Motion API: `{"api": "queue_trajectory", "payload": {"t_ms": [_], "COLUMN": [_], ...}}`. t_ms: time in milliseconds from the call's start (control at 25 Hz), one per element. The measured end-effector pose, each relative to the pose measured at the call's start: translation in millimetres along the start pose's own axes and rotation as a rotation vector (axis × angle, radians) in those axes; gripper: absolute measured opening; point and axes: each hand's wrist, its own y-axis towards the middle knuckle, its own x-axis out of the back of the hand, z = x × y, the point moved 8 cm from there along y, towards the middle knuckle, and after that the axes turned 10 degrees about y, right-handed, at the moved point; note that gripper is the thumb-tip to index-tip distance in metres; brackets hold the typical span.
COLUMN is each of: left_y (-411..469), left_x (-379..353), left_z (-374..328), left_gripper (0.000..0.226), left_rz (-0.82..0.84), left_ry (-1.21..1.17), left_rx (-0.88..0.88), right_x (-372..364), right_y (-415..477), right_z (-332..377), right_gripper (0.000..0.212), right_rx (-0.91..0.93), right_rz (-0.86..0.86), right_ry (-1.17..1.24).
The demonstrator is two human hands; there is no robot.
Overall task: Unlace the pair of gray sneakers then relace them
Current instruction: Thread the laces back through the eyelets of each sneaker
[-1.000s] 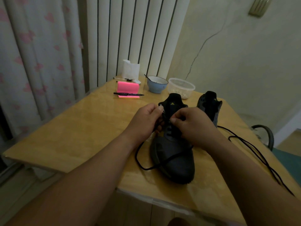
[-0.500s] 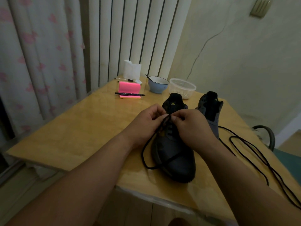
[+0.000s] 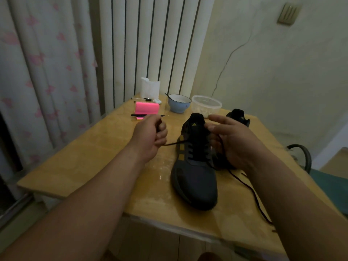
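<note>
A dark gray sneaker (image 3: 194, 178) with yellow stripes stands toe-first toward me on the wooden table (image 3: 90, 159), its black lace threaded through the eyelets. My left hand (image 3: 150, 136) is left of the shoe, fingers curled round one lace end (image 3: 173, 143) that runs taut from the upper eyelets. My right hand (image 3: 233, 144) is right of the tongue and grips the other lace end with its lower fingers, index finger extended. The second sneaker (image 3: 238, 117) stands behind my right hand, mostly hidden. A loose black lace (image 3: 254, 194) trails along the table's right side.
At the table's far end are a pink notepad (image 3: 146, 108) with a black pen (image 3: 139, 115), a blue bowl (image 3: 178, 103), a clear plastic container (image 3: 206, 106) and a white holder (image 3: 149, 88). Curtains hang left. A chair (image 3: 301, 153) stands at right.
Both hands have moved apart from the shoe's tongue, pulling the lace ends out to either side. The slack loop in front of the shoe is gone.
</note>
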Motion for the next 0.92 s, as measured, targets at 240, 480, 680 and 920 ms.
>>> {"api": "queue_trajectory", "payload": {"t_ms": [240,480,680,920], "left_y": [-24,-17,-14,-16], "left_x": [-4,36,-8,-59], "left_z": [-8,-18,-70,-107], "left_gripper": [0.042,0.019,0.017,0.033], "left_rz": [0.207,-0.202,0.01,0.045], "left_ry": [1.038,0.056,-0.26,0.348], "left_rx": [-0.046,-0.031,-0.122,-0.249], "right_x": [-16,-14,-29,-87], "right_y": [8,2,-1,-7], "right_z": [47,48,47,61], "right_gripper": [0.031,0.017,0.021,0.022], "right_rx": [0.139,0.255,0.276,0.248], "right_rz": [0.108,-0.021,0.076,0.364], "right_ry": [-0.077,-0.504,-0.538,-0.559]}}
